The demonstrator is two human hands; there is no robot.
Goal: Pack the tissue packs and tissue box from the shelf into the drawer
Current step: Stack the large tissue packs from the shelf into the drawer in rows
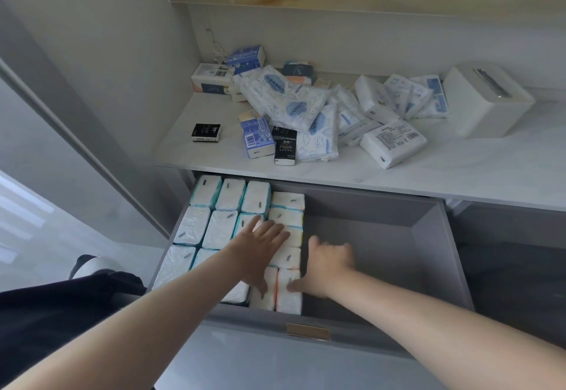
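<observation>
The grey drawer (398, 236) is pulled open below the shelf (459, 169). Its left half holds several white tissue packs (229, 195) standing in tight rows. My left hand (260, 245) lies flat, fingers spread, on top of the packs in the middle rows. My right hand (326, 264) presses against the right side of the rightmost column, its thumb on the front pack (289, 297). On the shelf lies a loose heap of tissue packs (294, 107), some white with blue print, some black. A white tissue box (487, 98) stands at the shelf's right end.
The drawer's right half shows bare grey floor. A small black pack (206, 133) lies alone on the shelf's left part. A grey side wall rises at the left, and a wooden panel hangs above the shelf. A brass handle (307, 331) sits on the drawer front.
</observation>
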